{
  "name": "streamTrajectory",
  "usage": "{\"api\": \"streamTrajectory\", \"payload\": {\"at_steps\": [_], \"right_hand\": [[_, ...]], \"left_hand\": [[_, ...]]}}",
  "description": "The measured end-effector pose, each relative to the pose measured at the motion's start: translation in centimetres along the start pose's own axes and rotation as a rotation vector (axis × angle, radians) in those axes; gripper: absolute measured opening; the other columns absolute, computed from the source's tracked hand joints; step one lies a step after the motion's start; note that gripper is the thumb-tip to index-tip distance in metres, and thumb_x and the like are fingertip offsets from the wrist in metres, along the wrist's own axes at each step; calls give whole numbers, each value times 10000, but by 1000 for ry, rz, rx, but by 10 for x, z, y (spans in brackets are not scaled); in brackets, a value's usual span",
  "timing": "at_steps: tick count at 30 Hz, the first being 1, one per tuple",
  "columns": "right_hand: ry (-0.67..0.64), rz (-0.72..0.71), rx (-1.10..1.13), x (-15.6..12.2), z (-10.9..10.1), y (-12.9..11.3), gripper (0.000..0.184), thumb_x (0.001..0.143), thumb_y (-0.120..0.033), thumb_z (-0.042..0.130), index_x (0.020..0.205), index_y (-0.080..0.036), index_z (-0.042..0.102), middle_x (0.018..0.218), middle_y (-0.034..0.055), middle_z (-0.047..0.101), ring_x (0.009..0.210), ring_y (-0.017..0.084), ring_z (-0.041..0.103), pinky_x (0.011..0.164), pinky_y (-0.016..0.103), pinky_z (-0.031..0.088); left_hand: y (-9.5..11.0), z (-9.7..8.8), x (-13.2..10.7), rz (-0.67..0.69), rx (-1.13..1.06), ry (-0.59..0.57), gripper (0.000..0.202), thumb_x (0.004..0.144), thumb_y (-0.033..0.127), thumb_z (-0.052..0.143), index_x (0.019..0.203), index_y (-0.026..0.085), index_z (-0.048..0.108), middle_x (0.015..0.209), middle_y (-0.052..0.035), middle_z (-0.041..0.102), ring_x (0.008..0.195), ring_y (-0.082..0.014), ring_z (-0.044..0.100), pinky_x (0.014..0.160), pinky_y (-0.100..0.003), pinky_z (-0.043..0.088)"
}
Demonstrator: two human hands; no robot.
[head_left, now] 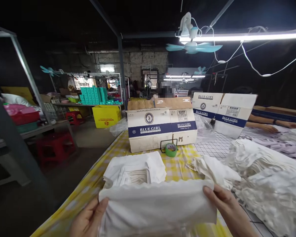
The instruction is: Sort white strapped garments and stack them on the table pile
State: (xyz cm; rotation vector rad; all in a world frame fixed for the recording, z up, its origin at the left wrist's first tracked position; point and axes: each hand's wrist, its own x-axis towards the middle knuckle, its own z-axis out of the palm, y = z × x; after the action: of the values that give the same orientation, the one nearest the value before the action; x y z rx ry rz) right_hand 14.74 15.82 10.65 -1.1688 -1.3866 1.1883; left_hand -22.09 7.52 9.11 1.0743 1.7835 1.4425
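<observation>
A white cloth garment (158, 202) with a wavy upper edge is stretched between my two hands, low in the head view. My left hand (88, 215) pinches its left end, thumb on the near side. At the upper right corner my right hand (227, 204) grips it the same way. Just beyond lies a stack of folded white garments (135, 166) on the yellow checked tablecloth (93, 177). A loose white garment (213, 169) rests to the right, beside a large heap of white garments (273, 177). The held piece's lower part runs out of view.
Cardboard panels (162, 128) stand behind the stack, with a green tape roll (171, 150) before them. More cardboard (223, 112) stands at the right, near another person's hands (273, 126). A metal post (19, 131), red stools (54, 148) and a yellow box (106, 116) are left.
</observation>
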Motion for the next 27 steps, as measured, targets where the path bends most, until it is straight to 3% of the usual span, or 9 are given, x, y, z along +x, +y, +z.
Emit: {"api": "streamTrajectory", "payload": {"at_steps": [5, 9, 12, 14, 17, 20, 23, 27], "right_hand": [[139, -170, -118, 54, 36, -19, 393, 768, -567, 534, 711, -182, 580, 634, 18, 563, 575, 167, 514, 483, 237, 401], [180, -281, -248, 123, 71, -29, 409, 796, -563, 479, 633, -188, 491, 580, -14, 483, 544, 134, 451, 470, 216, 343], [84, -305, -362, 183, 103, -9, 378, 844, -517, 383, 737, -186, 531, 642, -21, 534, 579, 129, 474, 509, 204, 350], [76, -272, -418, 213, 125, 16, 319, 819, -449, 435, 685, -177, 535, 605, -21, 528, 573, 131, 476, 512, 204, 333], [64, -225, -516, 237, 147, 56, 264, 737, -324, 545, 525, -180, 481, 494, -27, 472, 521, 128, 450, 499, 213, 281], [70, -210, -606, 247, 154, 81, 247, 732, -276, 555, 513, -183, 489, 488, -19, 485, 520, 132, 454, 509, 224, 256], [76, -207, -679, 254, 151, 91, 208, 768, -287, 542, 591, -180, 554, 577, 6, 563, 586, 145, 503, 538, 224, 273], [76, -194, -769, 260, 147, 96, 195, 804, -323, 531, 691, -182, 604, 666, 30, 616, 649, 165, 548, 564, 229, 301]], "left_hand": [[31, -24, 43, 7, -74, 82, 589, 720, 578, 577, 1174, 203, 562, 792, -24, 714, 668, -219, 654, 548, -263, 520], [41, -27, 119, 230, 138, 204, 551, 750, 553, 542, 1137, 163, 580, 782, -17, 681, 675, -189, 620, 536, -221, 458], [29, -15, 181, 282, 314, 179, 453, 818, 474, 431, 1055, 130, 606, 831, -35, 678, 712, -175, 611, 594, -227, 451], [13, -2, 209, 253, 397, 167, 336, 772, 383, 493, 892, 110, 648, 731, -45, 668, 671, -180, 602, 586, -237, 436], [-14, 13, 226, 220, 512, 151, 215, 697, 252, 559, 845, 134, 660, 631, -16, 630, 624, -166, 591, 600, -240, 425], [-35, 18, 228, 218, 604, 146, 319, 730, 220, 519, 1021, 155, 632, 584, 22, 572, 585, -151, 567, 606, -246, 414], [-46, 16, 232, 246, 675, 139, 375, 797, 215, 444, 1148, 173, 570, 617, 26, 547, 601, -144, 548, 640, -253, 406], [-53, 16, 239, 257, 752, 126, 377, 821, 203, 424, 1176, 170, 545, 693, -7, 578, 671, -159, 567, 711, -281, 410]]}}
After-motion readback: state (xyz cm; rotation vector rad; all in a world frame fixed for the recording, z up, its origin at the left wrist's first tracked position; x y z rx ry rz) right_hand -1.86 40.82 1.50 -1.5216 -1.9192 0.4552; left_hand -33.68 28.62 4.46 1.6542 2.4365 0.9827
